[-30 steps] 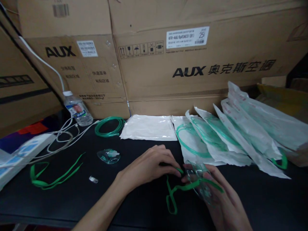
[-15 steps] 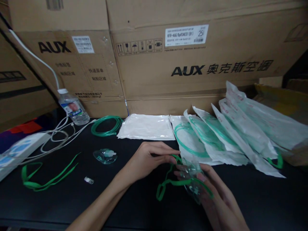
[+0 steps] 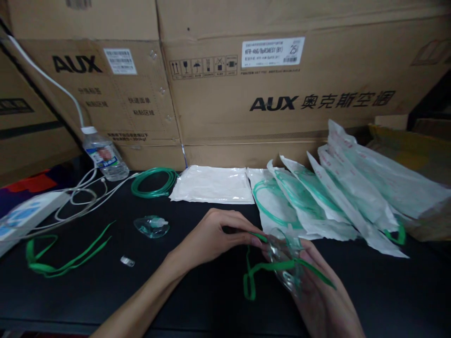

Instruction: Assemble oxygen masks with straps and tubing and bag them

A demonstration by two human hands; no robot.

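A clear oxygen mask [image 3: 282,279] is held up over the front of the black table. My right hand [image 3: 324,286] is closed on it from the right, its fingers partly hidden behind the plastic. Across the mask runs a green elastic strap [image 3: 268,266], with one loop hanging down and a loose end lying over my right hand. My left hand [image 3: 218,232] pinches a part of this strap at the mask's left edge; its fingertips are closed. Left of my forearm, a second clear mask [image 3: 151,226] lies on the table.
Coiled green tubing [image 3: 155,182] and a white packet [image 3: 213,184] lie at the back. Several packaged mask sets [image 3: 317,197] lean at right. On the left are another green strap [image 3: 45,267], a small clear clip [image 3: 127,261], a bottle [image 3: 105,155] and a power strip [image 3: 31,213].
My right thumb has gone from the mask's front, and the mask has turned slightly. The strap's hanging loop and loose end have shifted right. My left hand still pinches the strap.
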